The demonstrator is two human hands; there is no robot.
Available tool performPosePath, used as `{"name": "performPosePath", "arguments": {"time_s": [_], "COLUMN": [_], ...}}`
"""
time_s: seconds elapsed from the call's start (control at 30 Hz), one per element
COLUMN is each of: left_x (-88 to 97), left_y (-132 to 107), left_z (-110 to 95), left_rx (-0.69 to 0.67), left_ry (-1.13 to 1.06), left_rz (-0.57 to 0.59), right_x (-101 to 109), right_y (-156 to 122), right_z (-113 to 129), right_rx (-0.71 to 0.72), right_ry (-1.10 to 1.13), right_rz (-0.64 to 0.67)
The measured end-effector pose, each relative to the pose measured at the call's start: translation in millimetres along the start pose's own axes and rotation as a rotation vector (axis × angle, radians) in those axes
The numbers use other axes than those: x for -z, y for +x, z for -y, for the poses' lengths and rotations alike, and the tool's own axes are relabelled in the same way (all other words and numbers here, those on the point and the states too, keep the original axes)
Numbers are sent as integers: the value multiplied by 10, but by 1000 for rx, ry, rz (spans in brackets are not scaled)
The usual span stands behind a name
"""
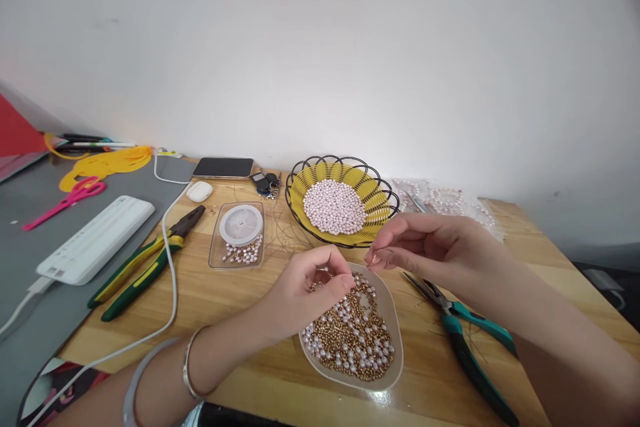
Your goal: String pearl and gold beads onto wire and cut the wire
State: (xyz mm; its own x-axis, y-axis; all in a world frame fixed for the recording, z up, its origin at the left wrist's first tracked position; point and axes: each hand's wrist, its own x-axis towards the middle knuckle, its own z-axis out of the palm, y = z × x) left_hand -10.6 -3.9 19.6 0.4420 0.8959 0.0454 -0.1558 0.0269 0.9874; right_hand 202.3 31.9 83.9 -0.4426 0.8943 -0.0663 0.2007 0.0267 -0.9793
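Note:
Above a white tray of gold and pale pink beads, both hands work close together. My right hand pinches a tiny gold-coloured piece between thumb and fingertips; its exact kind is too small to tell. My left hand, wearing a bangle on the wrist, has thumb and index finger closed at the tray's upper left. What lies between those fingers, if anything, does not show. Behind the hands stands a yellow and black basket with pale pink pearl beads in it.
Teal-handled pliers lie right of the tray. To the left are a clear box with a white spool, green-yellow pliers, a white cable, a power bank and pink scissors. A phone lies behind.

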Motion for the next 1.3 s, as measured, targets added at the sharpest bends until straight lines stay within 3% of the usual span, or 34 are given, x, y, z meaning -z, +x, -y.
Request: {"name": "performPosePath", "arguments": {"time_s": [1.3], "left_x": [-13], "left_y": [22], "left_z": [-16], "left_rx": [30], "left_ry": [33], "left_rz": [-30], "right_x": [-32], "right_y": [-48], "right_z": [11], "right_rx": [-17], "right_ry": [-40], "right_rz": [36]}}
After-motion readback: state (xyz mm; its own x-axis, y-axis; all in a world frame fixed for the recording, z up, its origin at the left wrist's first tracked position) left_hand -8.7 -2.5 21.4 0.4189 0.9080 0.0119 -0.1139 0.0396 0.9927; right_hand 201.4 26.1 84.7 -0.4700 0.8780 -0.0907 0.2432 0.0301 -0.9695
